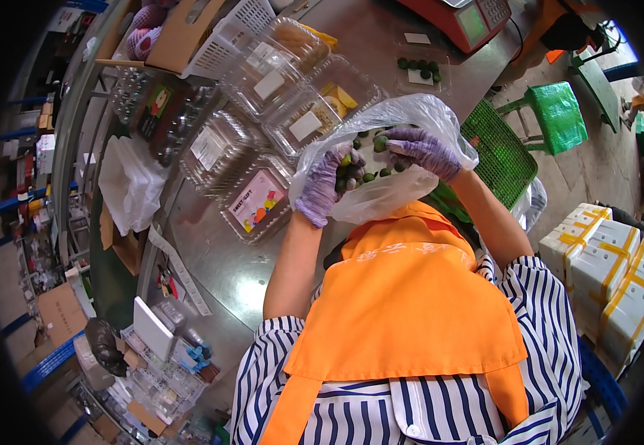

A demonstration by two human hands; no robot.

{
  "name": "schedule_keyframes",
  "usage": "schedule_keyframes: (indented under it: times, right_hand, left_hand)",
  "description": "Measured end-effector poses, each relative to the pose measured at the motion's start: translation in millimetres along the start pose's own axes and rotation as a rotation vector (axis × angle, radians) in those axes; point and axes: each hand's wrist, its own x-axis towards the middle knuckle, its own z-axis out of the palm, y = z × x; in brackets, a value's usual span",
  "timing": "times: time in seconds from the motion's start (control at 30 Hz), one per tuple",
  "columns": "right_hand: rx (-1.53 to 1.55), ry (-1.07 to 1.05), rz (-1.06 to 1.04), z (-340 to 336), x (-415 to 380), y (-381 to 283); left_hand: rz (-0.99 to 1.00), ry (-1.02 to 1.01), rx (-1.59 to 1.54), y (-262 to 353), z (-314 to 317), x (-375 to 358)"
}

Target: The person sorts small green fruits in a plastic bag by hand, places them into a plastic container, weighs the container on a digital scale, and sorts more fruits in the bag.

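Fruit, small, round and dark green, is at the centre of the work: pieces lie in the mouth of a clear bag and in both hands, over the near part of the bench. The left hand is curled around several pieces, cupping them against the palm. The right hand pinches a single piece between its fingertips, just beside the left, with more pieces between and below the two.

The step in hand looks like picking through the fruit piece by piece, the left hand gathering while the right takes singles; this is a judgement. From here, a further pick would call for a light fingertip pinch and a left grip kept closed enough that nothing rolls out. The loose film could fold over the pieces and hide them.

The skins look smooth and firm, with a slight shine. The bag is thin, crinkled and limp, its rim spread around both hands. The purple gloves look knitted, with pale streaks. The bench is smooth grey metal with a bright glare. Beyond the bag, a clear tub holds more of the fruit near a red scale. Stiff, ribbed clear boxes stand stacked to the left, and a green mesh basket sits to the right.
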Motion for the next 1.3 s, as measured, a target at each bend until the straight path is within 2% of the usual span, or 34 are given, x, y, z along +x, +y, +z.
schedule_keyframes:
  times: [0.03, 0.13, 0.23, 0.27, 0.37, 0.4, 0.5, 0.53, 0.63, 0.77, 0.87, 0.97, 1.03, 1.1, 1.17, 1.3]
  right_hand:
    - [0.046, -0.004, -0.001, -0.5, -0.5, 0.3]
    - [-0.134, 0.025, -0.047, -2.0, -2.5, -6.1]
    - [-0.2, 0.195, 0.047, -3.9, -2.4, -22.0]
    - [-0.316, 0.253, -0.019, -17.0, 3.6, -18.6]
    - [-0.978, 0.487, -0.26, -46.0, 10.2, -5.6]
    - [-1.253, 0.54, -0.472, -43.2, 7.3, -6.6]
    - [-1.25, 0.419, -0.243, -38.5, 2.8, 3.4]
    - [-1.361, 0.42, -0.305, -44.2, 5.9, 23.2]
    - [-1.275, 0.371, -0.294, -43.5, 18.0, 45.1]
    - [-1.275, 0.279, -0.002, -31.6, 14.4, 22.4]
    - [-0.359, 0.143, -0.016, -43.4, 12.4, 33.2]
    - [-0.235, -0.008, -0.008, -17.5, -9.3, -18.6]
    - [-0.407, -0.091, -0.296, -18.0, -6.9, -13.6]
    - [-0.019, -0.121, 0.064, -16.5, -6.0, -20.7]
    - [-0.033, -0.111, 0.064, -8.1, -9.8, -29.4]
    - [0.014, -0.129, 0.069, -10.7, -5.8, -21.7]
  left_hand:
    - [-0.011, 0.012, 0.004, 2.4, 2.8, -1.7]
    - [-0.018, 0.05, 0.017, 3.4, 3.8, -2.6]
    - [-0.012, 0.077, 0.058, 5.8, 5.1, -2.0]
    - [-0.01, 0.084, 0.076, 7.4, 6.8, -2.6]
    - [0.061, 0.116, 0.173, 10.9, 16.8, -9.6]
    - [0.05, 0.094, 0.11, 7.6, 12.3, -6.1]
    - [0.042, 0.071, -0.01, -1.0, 2.2, 2.3]
    - [0.057, 0.092, -0.003, 2.0, 6.8, -0.9]
    - [0.088, 0.107, 0.018, -2.4, 2.0, 2.4]
    - [0.126, 0.125, 0.073, 5.5, 13.7, -7.7]
    - [0.073, 0.014, 0.166, 13.2, 11.2, -9.6]
    - [0.093, -0.008, 0.314, 5.9, 10.1, 2.5]
    - [0.149, 0.01, 0.376, 5.9, 20.7, 1.4]
    - [0.24, 0.011, 0.476, 1.4, 24.5, 4.4]
    - [0.365, -0.006, 0.613, -6.9, 20.5, 14.0]
    - [0.403, -0.015, 0.626, -10.1, 23.7, 14.8]
